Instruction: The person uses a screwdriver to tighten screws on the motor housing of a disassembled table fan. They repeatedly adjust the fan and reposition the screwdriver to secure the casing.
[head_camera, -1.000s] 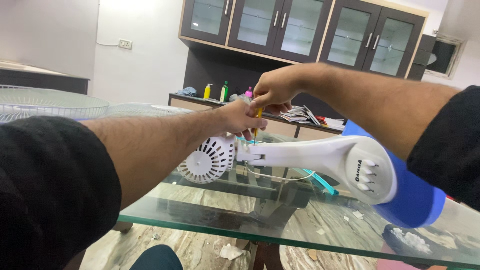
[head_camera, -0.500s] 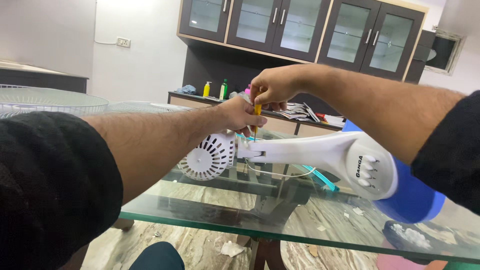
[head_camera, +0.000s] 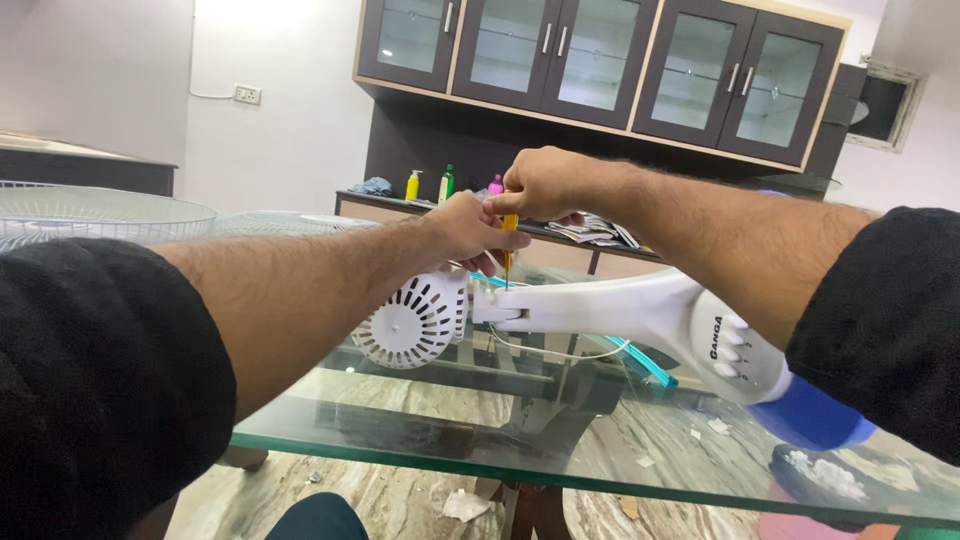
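A white fan body lies on its side on the glass table (head_camera: 420, 445): a round slotted motor housing (head_camera: 415, 322) on the left, a long white neck (head_camera: 610, 308) with push buttons, and a blue base (head_camera: 810, 418) at the right. My right hand (head_camera: 545, 183) is shut on a yellow-handled screwdriver (head_camera: 509, 240), held upright with its tip on the joint between neck and motor. My left hand (head_camera: 470, 228) grips the fan at that joint, right beside the screwdriver. A thin white wire (head_camera: 545, 352) hangs under the neck.
White wire fan grilles (head_camera: 95, 212) rest at the left. Behind stands a dark cabinet with glass doors (head_camera: 600, 60) over a counter holding bottles (head_camera: 430, 185) and papers (head_camera: 590, 230). A turquoise part (head_camera: 640, 360) lies under the neck. Scraps litter the floor beneath the glass.
Both hands stay at the motor joint. The screwdriver has shifted slightly and stands more upright. The view has shifted slightly.
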